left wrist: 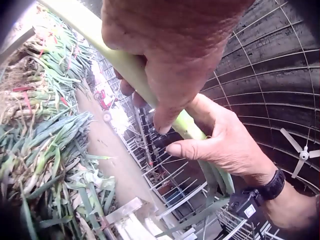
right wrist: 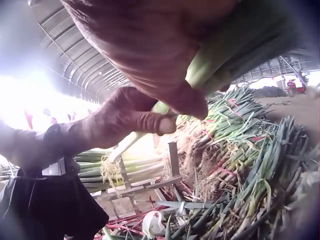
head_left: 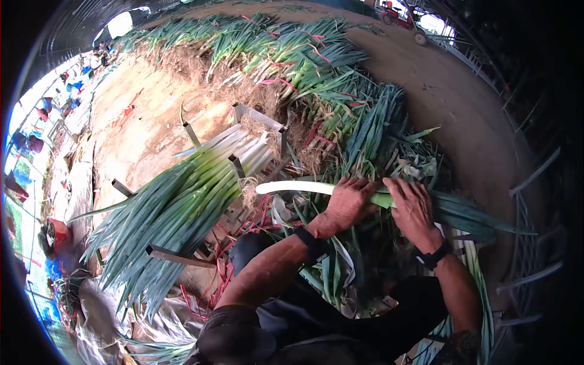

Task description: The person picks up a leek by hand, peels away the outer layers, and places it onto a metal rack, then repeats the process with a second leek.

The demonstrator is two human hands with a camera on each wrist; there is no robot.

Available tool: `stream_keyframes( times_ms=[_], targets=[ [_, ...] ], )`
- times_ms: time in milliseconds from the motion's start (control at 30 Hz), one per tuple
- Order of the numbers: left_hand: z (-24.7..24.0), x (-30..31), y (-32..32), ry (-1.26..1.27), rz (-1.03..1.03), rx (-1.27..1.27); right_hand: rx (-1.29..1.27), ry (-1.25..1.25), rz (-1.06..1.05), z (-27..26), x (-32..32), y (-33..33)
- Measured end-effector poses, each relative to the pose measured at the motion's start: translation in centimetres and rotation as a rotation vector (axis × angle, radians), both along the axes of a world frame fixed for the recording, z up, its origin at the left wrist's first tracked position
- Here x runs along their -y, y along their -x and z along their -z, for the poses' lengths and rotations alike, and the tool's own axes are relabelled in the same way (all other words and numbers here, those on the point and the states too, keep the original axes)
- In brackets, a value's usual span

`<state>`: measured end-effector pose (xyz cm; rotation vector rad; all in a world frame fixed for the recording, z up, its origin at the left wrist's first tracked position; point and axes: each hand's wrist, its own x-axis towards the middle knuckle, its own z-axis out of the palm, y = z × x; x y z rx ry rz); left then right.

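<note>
One long green onion (head_left: 298, 187) lies across in front of me, its white root end with hairy roots to the left and its dark leaves to the right. My left hand (head_left: 348, 204) grips the stalk where white turns to green. Close beside it, my right hand (head_left: 413, 210) holds the base of the leaves. In the left wrist view both thumbs lie along the pale stalk (left wrist: 130, 70). Left of the hands, a pile of green onions (head_left: 182, 188) with clean white stems rests in a metal rack (head_left: 237, 165).
Heaps of green onions with dirty roots (head_left: 359, 115), some tied with red bands, run along the ground toward the back. Red twine (head_left: 222, 280) and loose leaves lie near my legs. Crumpled plastic sheeting (head_left: 100, 310) is at lower left; a red vehicle (head_left: 392, 15) stands far off.
</note>
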<state>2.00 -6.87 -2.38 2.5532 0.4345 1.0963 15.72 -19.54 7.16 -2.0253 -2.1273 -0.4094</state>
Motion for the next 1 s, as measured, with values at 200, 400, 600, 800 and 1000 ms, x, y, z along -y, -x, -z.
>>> stream_keyframes(
  times_ms=[200, 400, 600, 800, 1000],
  targets=[
    [0.0, -1.1, 0.7, -0.033, -0.025, -0.177, -0.09, 0.085, 0.039, -1.0, 3.2, -3.6],
    [0.0, -2.9, 0.5, 0.217, -0.087, -0.08, -0.006, 0.092, 0.553, -6.6, 11.3, -13.1],
    [0.2, -1.9, -0.6, 0.248, 0.012, -0.064, 0.262, 0.068, 1.007, -10.3, 24.4, -21.8],
    [0.4, -1.2, -1.7, 0.371, 0.106, -0.133, 0.196, 0.196, 1.213, -6.2, 38.0, -28.4],
    [2.2, -1.6, -2.2, 0.448, 0.1, -0.274, -0.761, 0.218, 0.985, 2.1, 41.2, -27.8]
  ],
)
